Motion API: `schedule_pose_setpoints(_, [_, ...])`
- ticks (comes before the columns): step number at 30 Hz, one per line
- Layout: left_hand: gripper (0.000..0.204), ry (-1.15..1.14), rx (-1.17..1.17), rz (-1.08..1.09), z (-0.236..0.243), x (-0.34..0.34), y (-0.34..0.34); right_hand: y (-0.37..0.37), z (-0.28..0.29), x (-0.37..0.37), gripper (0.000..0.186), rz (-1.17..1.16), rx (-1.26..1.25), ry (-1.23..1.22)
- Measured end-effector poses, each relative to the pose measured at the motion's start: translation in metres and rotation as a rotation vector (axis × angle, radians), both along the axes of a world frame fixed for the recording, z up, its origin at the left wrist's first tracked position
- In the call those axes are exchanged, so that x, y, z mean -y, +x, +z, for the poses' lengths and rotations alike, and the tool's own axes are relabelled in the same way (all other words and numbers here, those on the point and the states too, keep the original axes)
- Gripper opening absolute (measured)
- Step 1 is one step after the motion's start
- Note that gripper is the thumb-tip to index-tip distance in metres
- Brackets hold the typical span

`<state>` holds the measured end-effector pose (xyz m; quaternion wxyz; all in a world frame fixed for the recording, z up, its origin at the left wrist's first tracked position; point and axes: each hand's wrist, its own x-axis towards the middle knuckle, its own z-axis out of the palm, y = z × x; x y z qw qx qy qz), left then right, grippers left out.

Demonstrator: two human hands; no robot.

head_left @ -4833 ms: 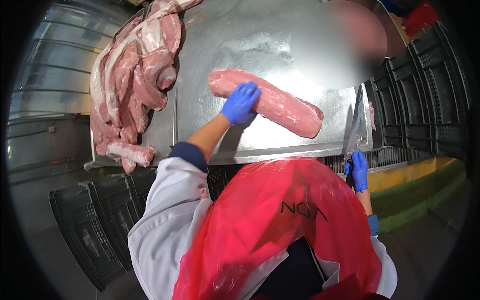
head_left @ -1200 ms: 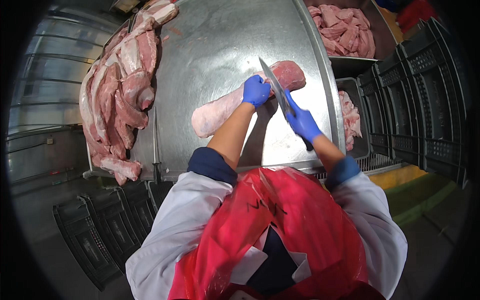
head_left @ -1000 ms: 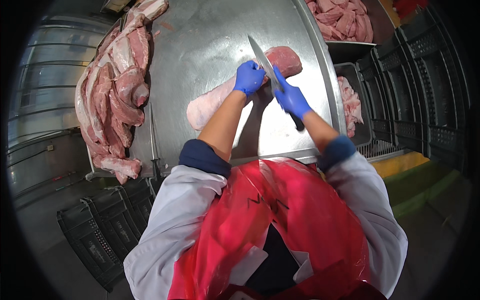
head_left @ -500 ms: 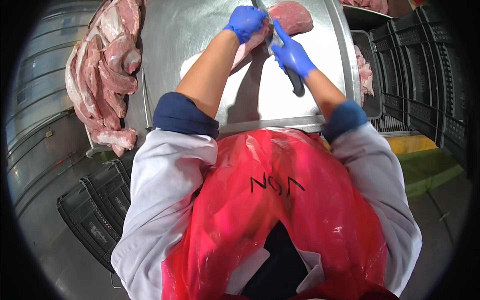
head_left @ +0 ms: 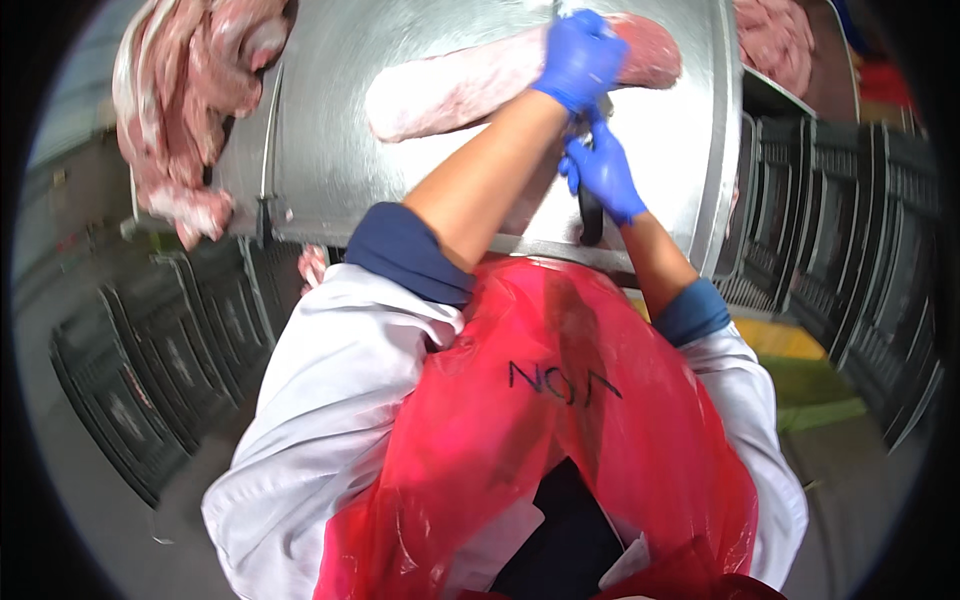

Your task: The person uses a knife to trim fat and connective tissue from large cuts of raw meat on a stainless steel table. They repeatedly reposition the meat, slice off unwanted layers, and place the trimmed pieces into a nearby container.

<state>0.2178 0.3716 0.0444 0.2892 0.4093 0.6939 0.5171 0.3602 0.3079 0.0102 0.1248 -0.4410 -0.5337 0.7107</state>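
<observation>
A long piece of pale pink meat (head_left: 440, 90), like a loin, lies across the metal tray table (head_left: 660, 180). My left hand (head_left: 580, 65), in a blue glove, presses on it toward its right end with the fingers curled round it. Just nearer to me, my gloved right hand (head_left: 605, 172) is closed on a knife (head_left: 590, 215). Its black handle sticks out toward the table's near edge. Most of the blade is hidden by my left hand and blurred.
Long strips of meat (head_left: 185, 90) are heaped at the left edge. Beside them lies a sharpening steel (head_left: 270, 150). More meat (head_left: 775, 45) sits in a container at the far right. Black crates stand at right (head_left: 850, 240) and at left (head_left: 170, 350), below the table.
My left hand has shifted right along the meat. The right hand has drawn the knife nearer to me, and the blade no longer shows across the meat. The whole view has shifted.
</observation>
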Motion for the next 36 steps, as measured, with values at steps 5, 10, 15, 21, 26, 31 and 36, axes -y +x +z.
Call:
schedule_pose_setpoints(5, [0.016, 0.286, -0.005, 0.18, -0.004, 0.006, 0.045, -0.021, -0.083, -0.042, 0.06, -0.022, -0.149, -0.025])
schedule_pose_setpoints(10, [0.013, 0.204, 0.109, 0.135, 0.016, 0.024, 0.046, 0.001, -0.063, 0.013, 0.061, -0.02, -0.312, 0.027])
schedule_pose_setpoints(15, [0.011, 0.326, 0.087, 0.188, 0.017, 0.018, 0.05, -0.017, -0.122, -0.025, 0.066, -0.002, -0.101, -0.154])
schedule_pose_setpoints(21, [0.006, 0.494, 0.162, 0.256, 0.034, 0.027, 0.052, -0.042, -0.018, 0.02, 0.073, 0.051, -0.088, 0.118])
schedule_pose_setpoints(26, [0.007, 0.511, 0.172, 0.288, 0.049, 0.032, 0.046, -0.063, -0.01, 0.027, 0.073, -0.025, 0.043, 0.077])
schedule_pose_setpoints(31, [0.007, 0.552, 0.164, 0.25, 0.06, 0.046, 0.055, -0.074, 0.011, 0.037, 0.077, -0.002, -0.024, 0.13])
schedule_pose_setpoints(36, [0.007, 0.605, 0.198, 0.307, 0.079, 0.047, 0.042, -0.076, 0.018, 0.056, 0.079, 0.136, 0.177, 0.249])
